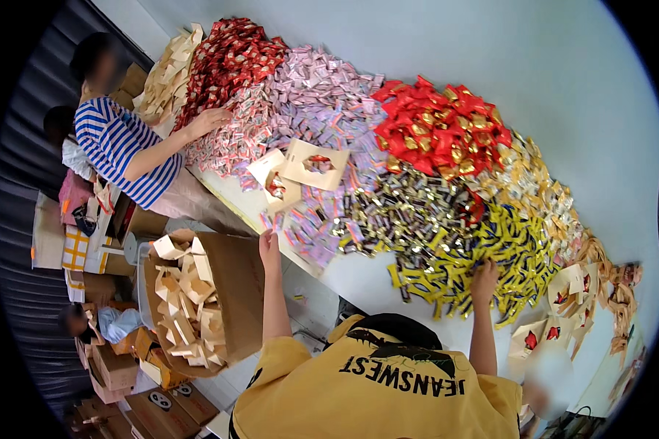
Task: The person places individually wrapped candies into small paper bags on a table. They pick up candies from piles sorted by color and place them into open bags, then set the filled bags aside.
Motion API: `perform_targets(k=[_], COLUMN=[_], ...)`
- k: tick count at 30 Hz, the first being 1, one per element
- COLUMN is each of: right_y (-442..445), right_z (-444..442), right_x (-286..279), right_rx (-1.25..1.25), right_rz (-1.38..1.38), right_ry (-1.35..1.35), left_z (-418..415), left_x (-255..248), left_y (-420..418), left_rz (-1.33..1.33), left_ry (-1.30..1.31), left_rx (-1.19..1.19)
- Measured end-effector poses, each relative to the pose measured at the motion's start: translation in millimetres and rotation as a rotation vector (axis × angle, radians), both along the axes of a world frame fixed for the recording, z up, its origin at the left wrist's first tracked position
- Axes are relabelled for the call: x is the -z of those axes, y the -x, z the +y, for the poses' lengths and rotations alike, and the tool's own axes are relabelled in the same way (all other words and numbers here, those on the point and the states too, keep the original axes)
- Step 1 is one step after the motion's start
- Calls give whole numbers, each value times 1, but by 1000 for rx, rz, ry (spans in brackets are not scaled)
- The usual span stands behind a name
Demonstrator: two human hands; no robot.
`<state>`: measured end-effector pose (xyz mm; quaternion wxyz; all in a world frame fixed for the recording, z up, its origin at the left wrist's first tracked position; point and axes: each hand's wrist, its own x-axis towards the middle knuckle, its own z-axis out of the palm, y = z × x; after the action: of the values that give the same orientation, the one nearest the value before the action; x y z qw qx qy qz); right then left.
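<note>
My left hand (269,245) is at the near table edge, its fingertips pinched on small purple-and-pink wrapped packets (277,220). Over the heap of yellow-and-blue wrapped sweets (519,247) is my right hand (484,274), fingers bent down among them; whether it grips any is hidden. Dark-and-gold wrapped sweets (403,206) lie between my hands, with red-and-gold ones (439,129) behind. Two cream paper bags with cut-out windows, a front one (316,164) and a tilted one (280,200), rest on the purple packets.
A co-worker in a striped shirt (126,145) reaches over pink packets (230,134) at left. A carton of folded paper bags (189,302) stands beside me. Filled bags (574,285) are on the right, near another person's blurred head (549,373). Cartons (162,411) sit at lower left.
</note>
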<state>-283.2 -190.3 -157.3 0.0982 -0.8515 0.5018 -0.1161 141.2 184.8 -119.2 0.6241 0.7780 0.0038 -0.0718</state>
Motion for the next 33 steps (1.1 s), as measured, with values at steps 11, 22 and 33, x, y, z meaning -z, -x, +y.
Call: perform_targets(k=[11,22,33], right_y=[3,-223,-303], right_z=[-30,22,-1], right_x=[-30,-73,-80], right_rx=[242,130,276], right_rz=[-13,-511,63], right_ry=[-64,-567,-305], left_z=[-44,6,-79], left_x=[113,29,-62], left_y=[-220,-205,-78], left_rz=[44,175,102], left_ry=[130,71,-55], left_rx=[180,-220,484])
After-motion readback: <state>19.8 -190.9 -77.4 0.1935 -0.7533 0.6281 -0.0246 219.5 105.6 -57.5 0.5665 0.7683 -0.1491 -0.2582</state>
